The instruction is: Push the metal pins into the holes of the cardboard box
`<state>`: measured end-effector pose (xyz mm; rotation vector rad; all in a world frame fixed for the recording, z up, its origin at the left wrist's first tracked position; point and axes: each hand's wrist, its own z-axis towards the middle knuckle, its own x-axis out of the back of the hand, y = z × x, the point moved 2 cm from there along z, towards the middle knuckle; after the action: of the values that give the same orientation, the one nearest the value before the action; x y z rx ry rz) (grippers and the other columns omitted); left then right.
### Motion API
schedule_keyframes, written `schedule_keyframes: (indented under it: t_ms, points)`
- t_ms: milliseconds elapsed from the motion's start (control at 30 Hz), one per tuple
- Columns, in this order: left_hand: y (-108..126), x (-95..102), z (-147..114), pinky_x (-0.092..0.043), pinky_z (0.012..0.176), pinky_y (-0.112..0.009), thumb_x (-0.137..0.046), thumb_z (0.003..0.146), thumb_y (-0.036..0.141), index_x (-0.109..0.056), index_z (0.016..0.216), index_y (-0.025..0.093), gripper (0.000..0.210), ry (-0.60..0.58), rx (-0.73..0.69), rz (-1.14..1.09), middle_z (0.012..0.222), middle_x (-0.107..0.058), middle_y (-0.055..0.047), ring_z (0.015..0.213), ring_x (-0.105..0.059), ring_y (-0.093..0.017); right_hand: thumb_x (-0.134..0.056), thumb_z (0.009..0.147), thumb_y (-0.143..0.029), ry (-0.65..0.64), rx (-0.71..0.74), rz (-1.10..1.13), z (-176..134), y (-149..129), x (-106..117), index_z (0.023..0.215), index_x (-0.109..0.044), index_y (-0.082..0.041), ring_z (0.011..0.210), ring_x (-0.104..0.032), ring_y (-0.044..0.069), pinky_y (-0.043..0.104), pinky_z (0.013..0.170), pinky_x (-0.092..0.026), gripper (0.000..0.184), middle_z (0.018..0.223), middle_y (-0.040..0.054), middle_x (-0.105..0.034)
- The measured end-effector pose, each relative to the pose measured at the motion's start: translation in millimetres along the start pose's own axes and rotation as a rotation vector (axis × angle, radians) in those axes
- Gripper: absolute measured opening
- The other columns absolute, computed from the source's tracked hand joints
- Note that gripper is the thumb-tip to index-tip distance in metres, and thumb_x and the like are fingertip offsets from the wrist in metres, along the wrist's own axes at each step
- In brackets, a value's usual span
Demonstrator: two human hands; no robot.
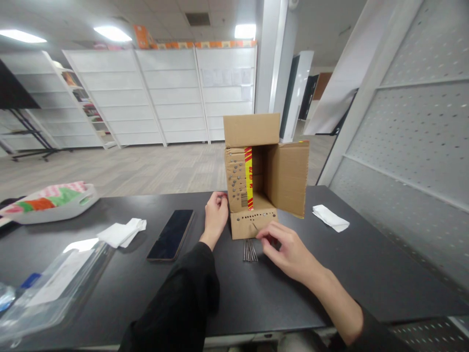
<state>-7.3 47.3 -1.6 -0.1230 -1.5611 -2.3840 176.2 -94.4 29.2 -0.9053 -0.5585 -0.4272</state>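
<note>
An open cardboard box (289, 178) stands on the dark table, its flaps spread. Grey nail heads dot its left front flap, and the lower front flap (238, 231) has a row of small dark holes and a few nail heads. My right hand (284, 244) pinches a thin nail (254, 226), its tip pointing at the lower flap; I cannot tell whether it touches. Several loose nails (249, 251) lie side by side just below that flap. Beside the box's left edge is my left hand (216, 215), fingers curled closed; a bit of red shows at the fingertips, otherwise their contents are hidden.
A phone (170, 235) lies left of my left hand, near folded white tissue (122, 232). Farther left are a clear plastic case (58, 288) and a white basket (62, 212) with colourful cloth. Another tissue (330, 218) lies right of the box, near a perforated panel (414, 146).
</note>
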Motion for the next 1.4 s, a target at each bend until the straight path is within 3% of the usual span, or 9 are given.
schedule_keyframes:
  t_ms: [300, 900, 1400]
  points:
    - [2, 0.6, 0, -0.04, 0.054, -0.022, -0.049, 0.089, 0.036, -0.061, 0.089, 0.018, 0.022, 0.007, 0.008, 0.014, 0.065, -0.065, -0.002, 0.058, -0.058, -0.014, -0.047, 0.087, -0.009, -0.219, -0.041, -0.064, -23, -5, -8, 0.09, -0.059, -0.021, 0.083, -0.057, 0.017, 0.029, 0.075, -0.046, 0.018, 0.089, 0.0035, -0.059]
    - [4, -0.5, -1, -0.043, 0.057, -0.023, -0.049, 0.089, 0.035, -0.06, 0.089, 0.018, 0.021, -0.009, 0.007, -0.029, 0.073, -0.069, -0.004, 0.063, -0.062, -0.015, -0.05, 0.076, -0.003, -0.273, -0.04, -0.138, -24, -5, -11, 0.085, -0.052, -0.02, 0.078, -0.051, 0.016, 0.028, 0.072, -0.041, 0.02, 0.082, 0.0011, -0.055]
    - [3, -0.5, -1, -0.041, 0.054, -0.022, -0.05, 0.088, 0.035, -0.061, 0.09, 0.017, 0.021, 0.002, 0.01, -0.021, 0.07, -0.068, -0.004, 0.06, -0.061, -0.014, -0.049, 0.077, -0.004, -0.26, -0.032, -0.125, -23, -6, -11, 0.09, -0.053, -0.021, 0.082, -0.053, 0.017, 0.029, 0.074, -0.043, 0.021, 0.089, 0.0027, -0.058]
